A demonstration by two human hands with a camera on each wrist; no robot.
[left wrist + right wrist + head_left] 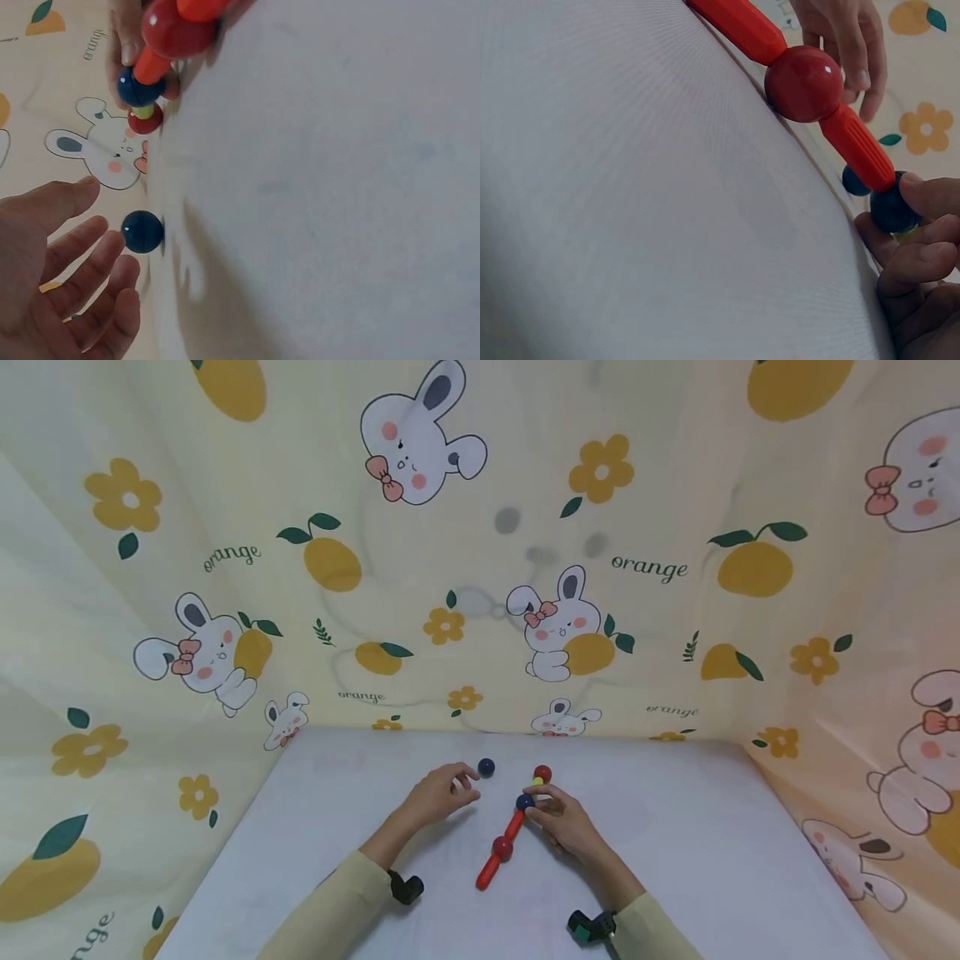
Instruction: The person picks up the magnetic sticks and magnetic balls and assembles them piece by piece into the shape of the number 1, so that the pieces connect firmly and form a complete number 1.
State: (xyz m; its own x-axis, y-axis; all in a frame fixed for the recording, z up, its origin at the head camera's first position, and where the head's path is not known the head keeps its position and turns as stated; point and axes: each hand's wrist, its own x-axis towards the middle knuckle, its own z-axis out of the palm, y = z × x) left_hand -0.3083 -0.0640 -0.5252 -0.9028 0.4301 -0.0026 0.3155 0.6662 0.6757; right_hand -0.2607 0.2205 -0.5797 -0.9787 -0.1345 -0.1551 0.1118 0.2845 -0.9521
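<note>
A chain of toy rods and balls lies slantwise on the table. From its near end it runs an orange-red rod (488,872), a red ball (502,848), another orange-red rod (857,148), a blue ball (140,87), a short yellow rod (143,112) and a far red ball (543,773). My right hand (567,823) pinches the chain's blue ball between thumb and fingers. A loose dark blue ball (486,767) sits apart on the table. Close to its left, my left hand (441,793) holds nothing, its fingers loosely bent, fingertips near the ball in the left wrist view.
A white tabletop (675,860) lies under everything. Behind and beside it hangs a cream curtain (480,552) printed with rabbits, oranges and flowers. Dark wrist cameras, left (407,888) and right (592,927), sit at the sleeve ends.
</note>
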